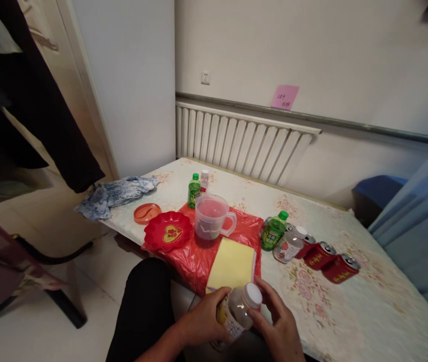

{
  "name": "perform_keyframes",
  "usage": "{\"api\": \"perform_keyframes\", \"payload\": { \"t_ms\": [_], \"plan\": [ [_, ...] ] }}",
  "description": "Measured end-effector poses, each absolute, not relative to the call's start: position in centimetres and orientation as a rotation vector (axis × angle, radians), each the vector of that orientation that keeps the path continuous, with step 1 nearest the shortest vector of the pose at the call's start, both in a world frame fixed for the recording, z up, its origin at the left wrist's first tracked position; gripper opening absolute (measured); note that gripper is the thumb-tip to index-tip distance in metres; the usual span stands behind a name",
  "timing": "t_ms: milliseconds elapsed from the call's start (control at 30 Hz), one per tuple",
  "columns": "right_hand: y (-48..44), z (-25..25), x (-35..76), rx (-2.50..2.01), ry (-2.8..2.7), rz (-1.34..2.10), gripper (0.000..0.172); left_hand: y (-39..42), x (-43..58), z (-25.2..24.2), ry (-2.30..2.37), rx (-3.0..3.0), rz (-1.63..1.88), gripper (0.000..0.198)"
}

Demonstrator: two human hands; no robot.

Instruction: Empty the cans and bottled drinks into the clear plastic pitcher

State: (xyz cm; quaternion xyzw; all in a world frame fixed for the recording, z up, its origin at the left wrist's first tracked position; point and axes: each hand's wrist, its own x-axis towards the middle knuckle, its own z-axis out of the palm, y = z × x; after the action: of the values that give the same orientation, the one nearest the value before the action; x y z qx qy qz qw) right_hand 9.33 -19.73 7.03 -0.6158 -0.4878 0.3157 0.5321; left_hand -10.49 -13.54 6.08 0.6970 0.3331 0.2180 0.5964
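Observation:
My left hand [208, 318] is wrapped around a clear bottle [241, 307] with a white cap and a printed label, tilted in front of me at the table's near edge. At the bottle's neck and shoulder is my right hand [276, 322], its thumb against the side and its forefinger beside the cap. Just beyond the bottle lies a yellow notepad [231, 264] on a red plastic sheet [195, 259]. A clear measuring jug [211, 221] with a handle stands behind the pad. To its left is a red scalloped dish [157, 239] with a yellow heart.
On the right of the table [380, 301] stand a green-capped bottle [274, 232], a white-capped bottle [290, 246] and several red cans [340, 269]. Behind the jug is another green bottle [194, 192]. An orange lid [146, 213] and a patterned cloth [121, 195] lie left.

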Motion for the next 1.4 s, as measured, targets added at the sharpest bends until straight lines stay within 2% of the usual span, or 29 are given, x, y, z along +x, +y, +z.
{"api": "perform_keyframes", "payload": {
  "t_ms": [833, 1400],
  "plan": [
    [-19.9, 8.7, 8.9, -1.551, -1.214, 0.771, 0.059, -13.7, -10.4, 6.2, 0.736, 1.610, 0.522, 0.072],
    [-20.1, 8.6, 9.5, -1.523, -1.304, 0.809, 0.046, -13.9, -10.2, 6.7, 0.728, 1.627, 0.545, 0.071]
  ]
}}
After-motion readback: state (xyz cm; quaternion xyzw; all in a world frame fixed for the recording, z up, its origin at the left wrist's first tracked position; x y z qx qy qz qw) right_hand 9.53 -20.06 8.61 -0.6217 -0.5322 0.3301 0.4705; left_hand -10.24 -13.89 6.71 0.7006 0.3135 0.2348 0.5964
